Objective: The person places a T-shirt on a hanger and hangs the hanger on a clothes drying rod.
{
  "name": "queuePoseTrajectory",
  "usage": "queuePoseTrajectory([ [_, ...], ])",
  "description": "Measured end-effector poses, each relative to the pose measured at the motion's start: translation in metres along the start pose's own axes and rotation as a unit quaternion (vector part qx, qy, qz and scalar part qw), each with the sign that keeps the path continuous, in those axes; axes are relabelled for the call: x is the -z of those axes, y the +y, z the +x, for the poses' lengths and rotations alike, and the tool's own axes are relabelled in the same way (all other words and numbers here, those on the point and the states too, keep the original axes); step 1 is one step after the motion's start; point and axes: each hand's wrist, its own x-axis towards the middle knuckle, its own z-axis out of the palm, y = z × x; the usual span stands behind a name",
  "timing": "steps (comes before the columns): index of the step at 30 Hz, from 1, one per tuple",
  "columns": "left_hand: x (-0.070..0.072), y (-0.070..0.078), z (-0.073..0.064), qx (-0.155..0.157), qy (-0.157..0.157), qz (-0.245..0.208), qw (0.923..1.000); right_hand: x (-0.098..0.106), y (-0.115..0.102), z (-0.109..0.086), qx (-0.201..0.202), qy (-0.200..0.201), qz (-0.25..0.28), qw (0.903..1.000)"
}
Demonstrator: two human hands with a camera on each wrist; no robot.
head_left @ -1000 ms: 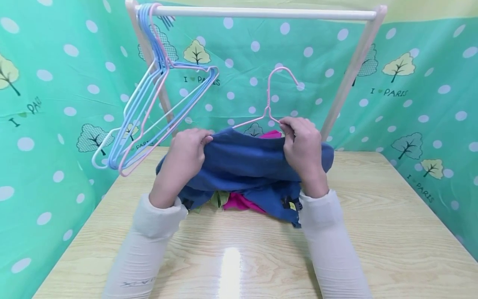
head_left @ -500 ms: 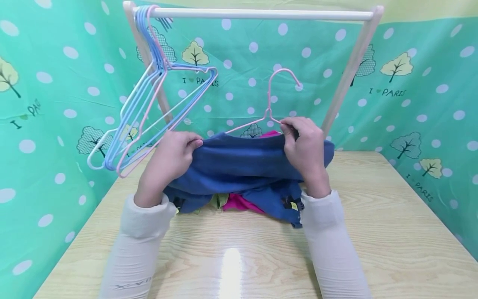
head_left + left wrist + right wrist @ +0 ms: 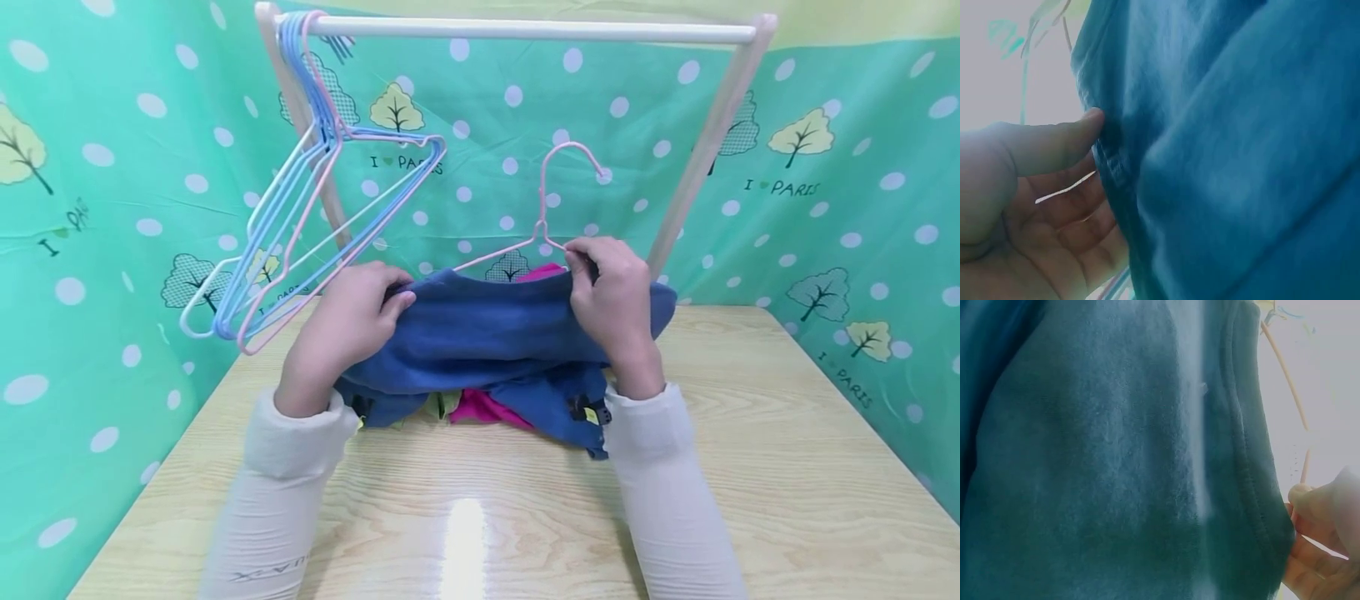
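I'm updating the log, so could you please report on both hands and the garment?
Left hand pinching blue garment; right hand gripping pink hanger at its edge. Garment hides lower hanger; hook off rail. Other hangers bunched at rail's left end.

I can't see the bottom of the held pink hanger [image 3: 542, 196] or most of the magenta cloth [image 3: 489, 407]: the blue garment [image 3: 487, 325] hides them. Lettering [image 3: 270, 571] on the left sleeve [image 3: 273, 500], cut off at the head view's bottom edge, blurs past reading.
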Motion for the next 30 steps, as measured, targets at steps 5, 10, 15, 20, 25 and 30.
queuePoseTrajectory([
  [5,-0.008,0.009,0.002,-0.022,0.041,-0.003,0.9989,-0.003,-0.004,-0.001,0.002,-0.006,-0.003,1.0],
  [10,-0.019,0.015,0.005,-0.05,0.074,0.017,0.9959,-0.006,-0.008,-0.002,0.007,-0.013,0.005,0.9999],
  [15,-0.026,0.02,0.006,-0.051,0.116,0.022,0.9917,-0.008,-0.01,-0.002,0.007,-0.022,0.011,0.9997],
  [20,-0.029,0.024,0.006,-0.027,0.146,0.023,0.9886,-0.009,-0.011,-0.002,0.005,-0.032,0.014,0.9994],
  [25,-0.03,0.026,0.005,0.001,0.146,0.03,0.9889,-0.01,-0.014,-0.001,0.003,-0.036,0.022,0.9991],
  [30,-0.031,0.026,0.006,0.016,0.142,0.038,0.9891,-0.012,-0.022,-0.001,0.01,-0.016,0.05,0.9986],
])
